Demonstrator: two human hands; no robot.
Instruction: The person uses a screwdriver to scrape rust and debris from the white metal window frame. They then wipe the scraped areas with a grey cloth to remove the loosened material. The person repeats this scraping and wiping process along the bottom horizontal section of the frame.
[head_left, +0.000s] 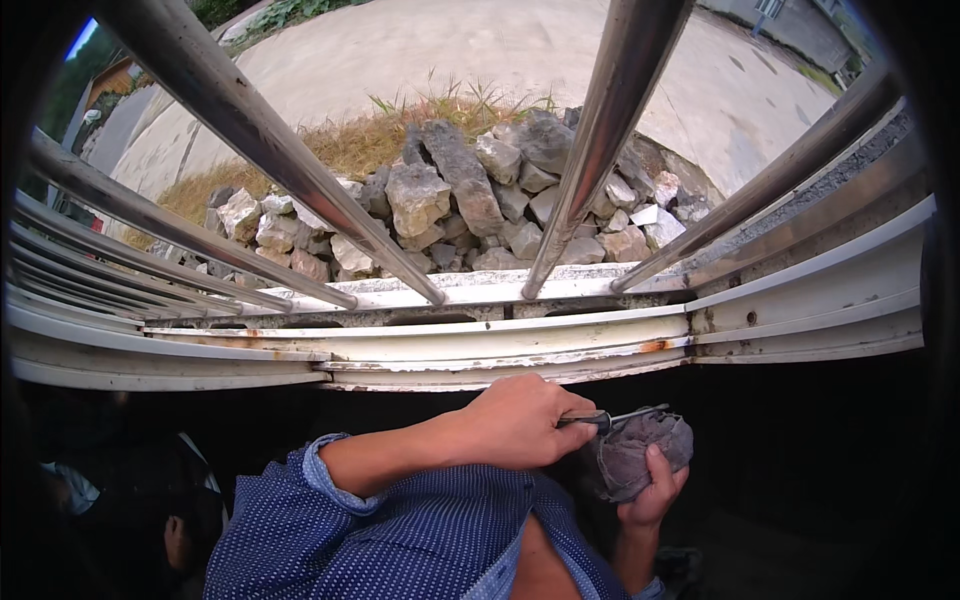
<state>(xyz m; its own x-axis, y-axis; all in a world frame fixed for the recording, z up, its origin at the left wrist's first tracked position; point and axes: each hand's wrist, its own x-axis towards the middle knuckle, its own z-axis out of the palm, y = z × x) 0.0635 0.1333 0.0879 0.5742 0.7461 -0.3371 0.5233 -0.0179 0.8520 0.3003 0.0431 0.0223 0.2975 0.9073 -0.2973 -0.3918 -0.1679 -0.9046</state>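
My left hand (529, 424) reaches across from the left and grips the handle of a screwdriver-like tool (596, 420). Its thin metal shank points right and lies along the upper side of a rough, purplish-grey lump (637, 457). The lump has creases and folds; whether it is bunched cloth or another material I cannot tell. My right hand (658, 487) holds it from below and from the right, with the thumb pressed on its face. The shank's tip shows near the lump's upper right edge. Both hands are just below the window sill.
Before me runs a white window frame (420, 345) with rust spots and chipped paint. Metal bars (577, 150) stand beyond it. Outside are piled rocks (457, 187), dry grass (345, 142) and concrete paving (480, 45). Another person's hand (176, 544) shows in the dark lower left.
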